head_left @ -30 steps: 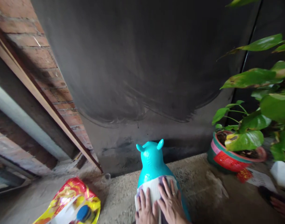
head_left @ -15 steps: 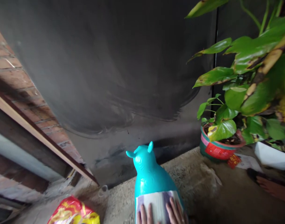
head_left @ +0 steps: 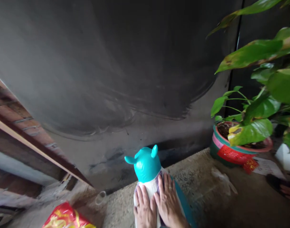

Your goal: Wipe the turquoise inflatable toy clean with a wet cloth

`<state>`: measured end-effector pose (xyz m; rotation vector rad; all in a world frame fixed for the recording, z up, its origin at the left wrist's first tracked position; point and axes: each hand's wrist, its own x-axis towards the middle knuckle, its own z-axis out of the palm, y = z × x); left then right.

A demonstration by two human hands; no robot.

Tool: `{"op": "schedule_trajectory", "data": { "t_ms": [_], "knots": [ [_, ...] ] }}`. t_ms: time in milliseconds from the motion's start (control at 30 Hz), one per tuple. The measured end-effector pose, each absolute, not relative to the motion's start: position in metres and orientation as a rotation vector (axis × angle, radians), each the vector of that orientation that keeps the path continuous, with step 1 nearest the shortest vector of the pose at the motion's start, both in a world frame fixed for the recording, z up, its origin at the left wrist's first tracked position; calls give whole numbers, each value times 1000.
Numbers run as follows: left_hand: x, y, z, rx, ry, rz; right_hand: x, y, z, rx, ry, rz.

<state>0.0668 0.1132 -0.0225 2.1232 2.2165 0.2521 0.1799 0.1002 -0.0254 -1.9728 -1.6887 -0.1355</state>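
A glossy turquoise animal-shaped inflatable toy (head_left: 147,164) with two ears stands on the floor at the bottom middle, its head toward the dark wall. A white and purple cloth (head_left: 148,187) lies over its neck and back. Flat on the cloth's left side rests my left hand (head_left: 145,205), fingers stretched forward. My right hand (head_left: 168,201) presses the cloth on the right side, with its fingers extended and close together. The toy's lower body is mostly hidden by the cloth and my hands.
A dark panel (head_left: 135,69) rises just ahead. At the right stands a potted plant (head_left: 235,152), with a person's foot (head_left: 287,191) nearby. Red and yellow packaging (head_left: 67,217) lies at lower left. A wooden beam (head_left: 40,145) slants along the left.
Both hands have slid forward along the toy, carrying the cloth from its back up to its neck. The camera view has shifted slightly.
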Motion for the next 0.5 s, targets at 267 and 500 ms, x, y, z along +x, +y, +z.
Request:
{"op": "schedule_trajectory", "data": {
  "t_ms": [267,500],
  "knots": [
    [68,129,-25,2094,2165,365,183,122,-27,-1964,-1740,-96],
    [65,74,-28,2183,2204,129,173,56,-81,-1981,-1461,-598]
  ]
}}
